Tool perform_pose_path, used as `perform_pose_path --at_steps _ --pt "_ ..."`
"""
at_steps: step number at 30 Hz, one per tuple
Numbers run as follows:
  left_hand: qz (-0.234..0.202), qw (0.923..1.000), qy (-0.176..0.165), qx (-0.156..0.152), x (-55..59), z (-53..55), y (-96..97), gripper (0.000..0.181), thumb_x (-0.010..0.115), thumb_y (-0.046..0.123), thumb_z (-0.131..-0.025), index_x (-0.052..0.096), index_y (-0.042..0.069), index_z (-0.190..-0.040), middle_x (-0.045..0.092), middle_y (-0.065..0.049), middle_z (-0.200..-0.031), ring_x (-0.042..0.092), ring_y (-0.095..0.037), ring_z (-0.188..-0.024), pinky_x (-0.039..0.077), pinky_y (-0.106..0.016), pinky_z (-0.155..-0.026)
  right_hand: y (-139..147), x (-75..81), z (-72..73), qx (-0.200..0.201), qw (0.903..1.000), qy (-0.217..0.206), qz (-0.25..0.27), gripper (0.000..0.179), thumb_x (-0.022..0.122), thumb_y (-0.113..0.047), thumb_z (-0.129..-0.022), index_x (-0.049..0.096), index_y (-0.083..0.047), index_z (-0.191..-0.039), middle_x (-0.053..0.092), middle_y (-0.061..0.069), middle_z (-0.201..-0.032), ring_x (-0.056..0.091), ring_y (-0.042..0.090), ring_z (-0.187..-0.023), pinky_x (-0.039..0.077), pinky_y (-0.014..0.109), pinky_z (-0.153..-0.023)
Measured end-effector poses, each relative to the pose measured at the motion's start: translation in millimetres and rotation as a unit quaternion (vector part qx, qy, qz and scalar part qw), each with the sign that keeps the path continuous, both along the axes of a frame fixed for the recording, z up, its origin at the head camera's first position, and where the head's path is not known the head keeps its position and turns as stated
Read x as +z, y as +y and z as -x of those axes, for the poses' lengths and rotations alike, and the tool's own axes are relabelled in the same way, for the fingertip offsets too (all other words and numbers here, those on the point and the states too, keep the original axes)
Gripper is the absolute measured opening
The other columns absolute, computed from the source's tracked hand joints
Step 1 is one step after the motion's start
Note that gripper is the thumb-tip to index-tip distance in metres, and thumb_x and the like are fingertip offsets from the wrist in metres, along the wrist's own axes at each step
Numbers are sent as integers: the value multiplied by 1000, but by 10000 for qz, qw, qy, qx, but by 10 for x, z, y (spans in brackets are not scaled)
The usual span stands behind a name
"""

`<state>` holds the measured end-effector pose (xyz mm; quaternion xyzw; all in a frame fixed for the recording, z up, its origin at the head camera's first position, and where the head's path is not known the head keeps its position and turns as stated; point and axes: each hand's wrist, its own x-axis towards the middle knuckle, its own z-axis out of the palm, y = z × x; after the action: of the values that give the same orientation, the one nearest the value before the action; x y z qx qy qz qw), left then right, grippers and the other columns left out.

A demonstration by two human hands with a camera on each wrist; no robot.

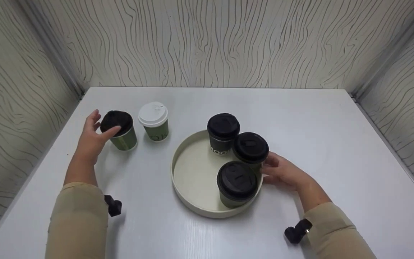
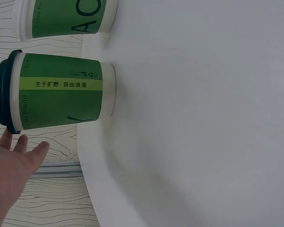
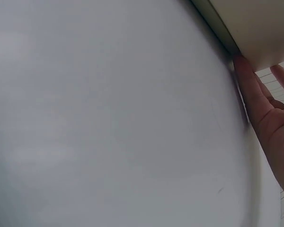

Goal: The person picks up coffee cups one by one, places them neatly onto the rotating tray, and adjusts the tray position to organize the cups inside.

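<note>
A green paper cup with a black lid point(image 1: 123, 135) stands at the left of the table, its lettered side visible in the left wrist view point(image 2: 61, 92). Around its lid my left hand point(image 1: 93, 138) is spread, thumb in front in the head view; the left wrist view shows the fingers point(image 2: 38, 153) beside the lid. On the right, my right hand point(image 1: 288, 174) touches the outer wall of a round cream tray point(image 1: 189, 201), with fairly straight fingers point(image 3: 253, 90). Three black-lidded cups stand in the tray: rear point(image 1: 223, 131), middle point(image 1: 251, 149) and front point(image 1: 237, 183).
A green cup with a white lid point(image 1: 155, 122) stands just right of the left cup. The white table point(image 1: 318, 122) is bordered by wood-patterned panels point(image 1: 199, 43) at the back and sides. Black wrist-worn devices point(image 1: 113, 207) hang by both sleeves.
</note>
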<state>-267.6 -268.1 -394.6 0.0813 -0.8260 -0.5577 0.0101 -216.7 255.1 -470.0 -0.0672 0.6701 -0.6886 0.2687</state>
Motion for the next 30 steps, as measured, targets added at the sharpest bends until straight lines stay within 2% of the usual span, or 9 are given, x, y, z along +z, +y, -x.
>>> perform_pose_path --at_steps 6,12,18,25,30 --pt "244 9996 -145 -26 -60 17 5 107 70 47 -74 -4 21 -147 0 -4 -153 2 -26 -139 14 -47 -109 -6 -7 6 62 10000 14 60 74 61 -4 -84 18 -7 -144 24 19 -144 42 23 -120 45 45 -90" --pt "380 9992 -131 -71 -97 8 14 108 70 47 -74 -4 19 -147 0 -8 -153 3 -28 -139 12 -48 -109 3 -22 17 150 9997 97 168 71 58 -2 -86 18 -5 -144 29 17 -140 44 21 -118 44 45 -90" --pt "283 9995 -47 -119 -171 10 34 106 74 43 -72 4 18 -147 7 -7 -153 7 -27 -139 11 -49 -109 -1 -27 13 80 9998 130 95 69 60 -3 -84 22 -4 -142 36 14 -135 47 21 -115 45 45 -89" --pt "187 9997 54 -155 -258 32 76 100 76 32 -73 9 20 -146 14 -5 -152 14 -29 -138 15 -49 -109 12 -36 8 56 9997 143 165 67 59 -2 -85 24 -4 -141 39 12 -133 47 20 -114 45 45 -88" --pt "130 9997 121 -160 -296 40 116 100 77 31 -72 11 20 -146 18 -6 -151 18 -29 -136 15 -49 -109 10 -40 10 13 9997 118 200 66 58 -1 -85 24 -3 -141 40 11 -132 47 20 -114 45 46 -88"
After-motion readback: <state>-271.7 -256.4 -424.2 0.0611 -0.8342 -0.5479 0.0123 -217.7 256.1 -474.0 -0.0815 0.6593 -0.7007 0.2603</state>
